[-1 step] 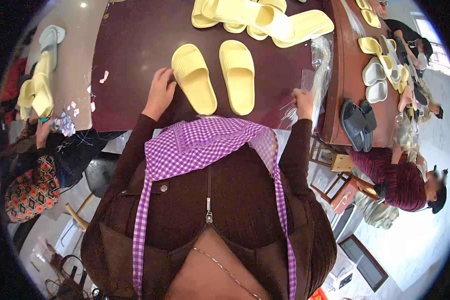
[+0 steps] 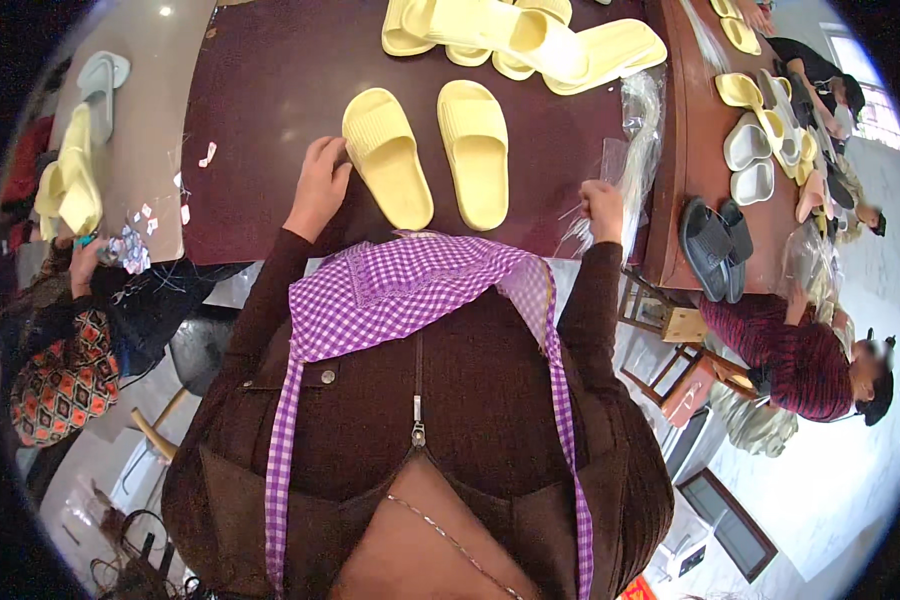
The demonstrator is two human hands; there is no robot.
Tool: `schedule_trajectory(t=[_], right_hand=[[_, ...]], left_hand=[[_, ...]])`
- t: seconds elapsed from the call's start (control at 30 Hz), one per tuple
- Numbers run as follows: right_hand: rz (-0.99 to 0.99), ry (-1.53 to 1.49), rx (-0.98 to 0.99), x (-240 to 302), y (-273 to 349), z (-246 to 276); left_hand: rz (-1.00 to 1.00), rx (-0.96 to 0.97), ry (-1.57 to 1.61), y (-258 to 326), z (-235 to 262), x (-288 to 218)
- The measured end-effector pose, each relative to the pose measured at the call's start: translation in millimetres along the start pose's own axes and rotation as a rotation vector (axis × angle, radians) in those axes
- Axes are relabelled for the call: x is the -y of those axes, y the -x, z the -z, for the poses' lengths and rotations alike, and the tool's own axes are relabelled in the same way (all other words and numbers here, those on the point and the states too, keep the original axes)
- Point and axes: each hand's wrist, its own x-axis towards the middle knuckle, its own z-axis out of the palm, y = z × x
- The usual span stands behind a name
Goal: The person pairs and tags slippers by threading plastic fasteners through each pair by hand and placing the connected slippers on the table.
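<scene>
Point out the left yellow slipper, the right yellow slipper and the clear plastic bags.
left yellow slipper [image 2: 387,157], head view, ribbed strap.
right yellow slipper [image 2: 473,150], head view, strap.
clear plastic bags [image 2: 638,150], head view, middle of the bundle.

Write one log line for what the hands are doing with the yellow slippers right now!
left hand: touching left yellow slipper | right hand: gripping clear plastic bags | right yellow slipper: flat on dark table, untouched
</scene>
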Motion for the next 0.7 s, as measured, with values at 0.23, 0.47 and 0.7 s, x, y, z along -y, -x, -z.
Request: schedule_trajectory(t=[0.23,0.47,0.7], right_hand=[[-0.015,-0.150,0.239,39.8,76.3,-25.1],[0.463,0.089,0.409,106.6,135.8,-73.4],[0.627,0.311,0.416,116.1,147.3,-102.0]], left_hand=[[0.089,0.044,0.186,-13.5,7.5,-40.0],[0.297,0.550,0.843,-20.9,6.4,-109.1],[0.461,0.561,1.219,-12.0,-0.4,-98.0]])
